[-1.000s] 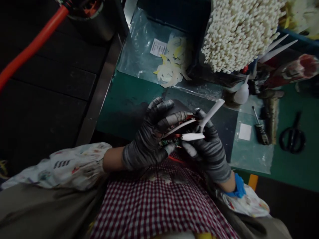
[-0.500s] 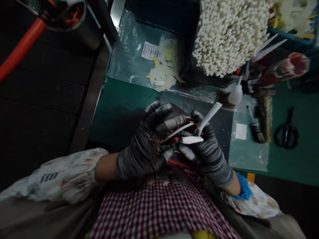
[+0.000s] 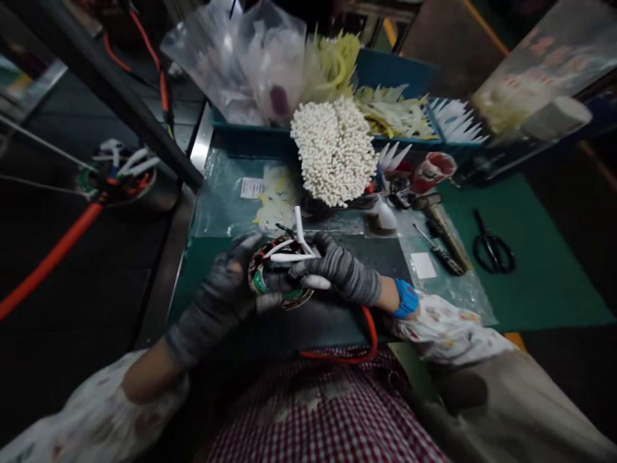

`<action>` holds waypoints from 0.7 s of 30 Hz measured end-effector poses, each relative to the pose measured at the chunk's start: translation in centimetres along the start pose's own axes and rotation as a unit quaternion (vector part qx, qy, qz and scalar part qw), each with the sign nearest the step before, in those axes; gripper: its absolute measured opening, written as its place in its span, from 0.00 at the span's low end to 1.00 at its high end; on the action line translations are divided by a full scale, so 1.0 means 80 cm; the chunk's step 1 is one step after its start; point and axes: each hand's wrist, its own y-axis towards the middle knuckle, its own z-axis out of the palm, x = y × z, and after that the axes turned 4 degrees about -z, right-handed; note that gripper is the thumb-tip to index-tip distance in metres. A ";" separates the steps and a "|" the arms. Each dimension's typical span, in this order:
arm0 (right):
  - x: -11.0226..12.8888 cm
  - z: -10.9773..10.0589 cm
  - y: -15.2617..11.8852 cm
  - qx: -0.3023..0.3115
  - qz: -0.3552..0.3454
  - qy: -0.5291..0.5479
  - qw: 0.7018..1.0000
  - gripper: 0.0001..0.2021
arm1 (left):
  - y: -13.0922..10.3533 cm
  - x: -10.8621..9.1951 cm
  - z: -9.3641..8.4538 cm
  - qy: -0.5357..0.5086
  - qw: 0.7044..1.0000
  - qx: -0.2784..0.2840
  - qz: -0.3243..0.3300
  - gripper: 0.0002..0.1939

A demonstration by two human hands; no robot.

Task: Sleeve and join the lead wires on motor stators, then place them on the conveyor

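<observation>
Low over the bench, both gloved hands hold a motor stator (image 3: 259, 280), a ring with copper windings and a green edge. My left hand (image 3: 216, 299) is closed around its left side, with the thumb at the lower rim. From the right, my right hand (image 3: 344, 273) grips it, fingers bent at the ring and against the white-sleeved leads (image 3: 292, 257). One white sleeve (image 3: 299, 222) sticks up between the hands. An orange cable (image 3: 371, 328) curves below the right hand. The fingers partly hide the ring's inside.
A bundle of thin white tubes (image 3: 335, 151) stands behind the hands, beside yellowish insulation strips (image 3: 277, 199). To the right lie a screwdriver (image 3: 446, 257), a wooden-handled hammer (image 3: 448, 231) and black scissors (image 3: 492, 244). Another wired stator in a metal cylinder (image 3: 144, 193) is at left.
The camera view has tilted up, showing more of the bench's back. The hands have moved forward from the apron over the bench with the stator, whose ring now shows more openly.
</observation>
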 end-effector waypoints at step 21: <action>-0.018 -0.087 0.005 -0.360 -0.047 -0.171 0.916 0.05 | -0.049 -0.046 -0.013 0.233 0.955 0.060 0.171 0.21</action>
